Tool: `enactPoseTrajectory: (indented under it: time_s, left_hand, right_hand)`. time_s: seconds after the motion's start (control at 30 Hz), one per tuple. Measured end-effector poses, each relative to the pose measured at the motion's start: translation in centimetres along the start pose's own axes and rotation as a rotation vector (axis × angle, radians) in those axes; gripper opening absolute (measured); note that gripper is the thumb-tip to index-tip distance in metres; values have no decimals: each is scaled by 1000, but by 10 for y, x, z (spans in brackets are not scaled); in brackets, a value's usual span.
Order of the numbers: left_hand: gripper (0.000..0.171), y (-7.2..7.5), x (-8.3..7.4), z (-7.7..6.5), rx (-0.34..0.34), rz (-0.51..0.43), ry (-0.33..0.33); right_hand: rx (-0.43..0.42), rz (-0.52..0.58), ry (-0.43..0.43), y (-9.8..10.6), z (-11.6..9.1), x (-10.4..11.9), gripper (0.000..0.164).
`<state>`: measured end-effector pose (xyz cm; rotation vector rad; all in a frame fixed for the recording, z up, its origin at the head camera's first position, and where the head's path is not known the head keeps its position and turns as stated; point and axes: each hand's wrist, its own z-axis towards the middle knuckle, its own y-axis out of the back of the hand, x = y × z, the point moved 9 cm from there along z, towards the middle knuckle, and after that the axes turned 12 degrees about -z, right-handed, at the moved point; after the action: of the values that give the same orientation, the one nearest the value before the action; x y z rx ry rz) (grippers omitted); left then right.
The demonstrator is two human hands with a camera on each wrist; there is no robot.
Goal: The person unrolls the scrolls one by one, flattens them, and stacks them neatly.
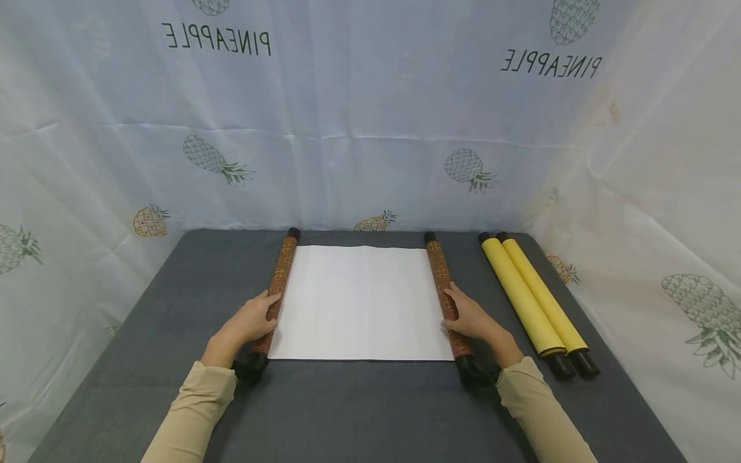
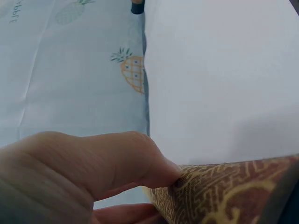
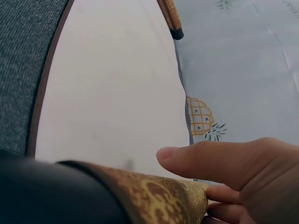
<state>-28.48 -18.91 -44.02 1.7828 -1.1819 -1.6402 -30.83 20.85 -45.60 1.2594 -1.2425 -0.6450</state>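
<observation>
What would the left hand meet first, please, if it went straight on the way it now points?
The left roller, which the left hand holds, comes first; just past it, the white sheet seems next in line, though the hand's height over it is hard to judge.

Your scroll (image 1: 361,276) lies partly unrolled on the tabletop (image 1: 359,418), its blank white sheet (image 1: 359,321) spread between two gold-patterned brown rolls (image 1: 282,267) with black ends (image 1: 294,232), one at your left, one at your right.
</observation>
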Motion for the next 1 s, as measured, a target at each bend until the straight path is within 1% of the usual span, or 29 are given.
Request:
enactPoseTrajectory:
  time_s: [0.13, 0.23, 0.33, 0.57, 0.7, 0.87, 1.0]
  left_hand:
    - [61, 0, 2, 1, 7, 9, 13]
    - [61, 0, 4, 2, 7, 15, 20]
    - [60, 0, 4, 1, -1, 28, 9]
    - [59, 4, 6, 0, -59, 42, 9]
    - [58, 6, 7, -1, -86, 46, -11]
    - [61, 8, 8, -3, -81, 27, -19]
    - [63, 7, 13, -3, -64, 8, -4]
  right_hand:
    - [-8, -6, -18, 1, 0, -2, 83]
    - [-8, -6, -26, 2, 0, -3, 83]
    - [-8, -13, -21, 1, -1, -4, 82]
    - [-17, -10, -21, 1, -2, -7, 82]
    - [-28, -5, -5, 2, -2, -7, 80]
    - [-16, -12, 15, 1, -3, -5, 75]
    - [2, -26, 4, -1, -2, -6, 75]
